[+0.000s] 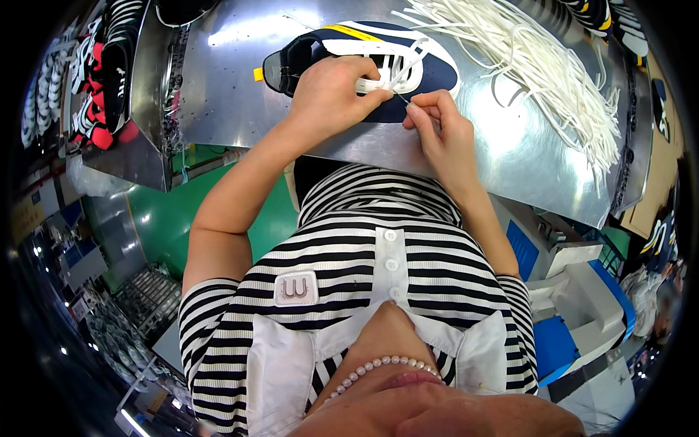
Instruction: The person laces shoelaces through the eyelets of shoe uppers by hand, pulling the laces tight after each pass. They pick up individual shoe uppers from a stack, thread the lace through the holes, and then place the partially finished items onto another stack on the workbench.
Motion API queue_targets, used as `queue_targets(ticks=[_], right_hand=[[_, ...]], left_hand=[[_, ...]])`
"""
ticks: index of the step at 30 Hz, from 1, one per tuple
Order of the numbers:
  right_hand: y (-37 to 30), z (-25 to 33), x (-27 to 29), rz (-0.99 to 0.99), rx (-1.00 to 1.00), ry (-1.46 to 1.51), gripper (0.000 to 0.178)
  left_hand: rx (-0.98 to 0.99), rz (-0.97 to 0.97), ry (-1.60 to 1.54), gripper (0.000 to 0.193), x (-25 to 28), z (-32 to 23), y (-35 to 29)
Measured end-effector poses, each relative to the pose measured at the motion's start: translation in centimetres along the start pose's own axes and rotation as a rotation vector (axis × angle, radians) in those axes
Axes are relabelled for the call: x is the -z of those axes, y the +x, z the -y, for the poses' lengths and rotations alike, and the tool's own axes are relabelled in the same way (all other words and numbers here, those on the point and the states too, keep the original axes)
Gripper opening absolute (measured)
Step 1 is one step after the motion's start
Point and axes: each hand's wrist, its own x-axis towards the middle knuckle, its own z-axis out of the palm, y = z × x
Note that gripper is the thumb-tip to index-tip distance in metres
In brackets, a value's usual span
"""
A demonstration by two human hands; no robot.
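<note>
A navy sneaker (440,71) with white trim and a yellow stripe lies on its sole on the metal table, toe to the right. White shoelace (405,61) crosses its eyelets in a few rows. My left hand (331,91) rests over the shoe's near side, its thumb and forefinger curled around the white eyelet edge; the other fingertips are hidden. Just right of it, my right hand (445,131) pinches a thin dark needle-like tool (402,98) whose tip points at the eyelets by my left thumb. Whether lace is caught on that tip is too small to tell.
A large heap of loose white laces (535,69) spreads over the right of the metal table (240,95). Several striped shoes (120,58) are stacked at the left, beside red and black ones (93,102). A blue and grey machine (575,313) stands at the right.
</note>
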Motion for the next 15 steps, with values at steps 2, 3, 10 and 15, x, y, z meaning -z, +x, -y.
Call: queue_targets(ticks=[2, 3, 10, 15], right_hand=[[0.2, -0.1, -0.4, 0.027, 0.009, 0.008, 0.012], [0.1, -0.2, -0.2, 0.028, 0.006, 0.005, 0.012], [0.3, 0.0, -1.1, 0.006, -0.106, 0.055, 0.017], [2.2, -0.1, -3.2, -0.023, -0.057, -0.035, 0.023]], left_hand=[[-0.003, 0.025, -0.034, 0.03, 0.3, 0.3, -0.1], [-0.001, 0.026, -0.038, 0.03, 0.0, 0.2, -0.3], [-0.155, -0.022, -0.115, 0.024, -1.0, 0.3, -1.8], [-0.236, -0.178, -0.047, 0.02, -1.2, -0.1, -2.6]])
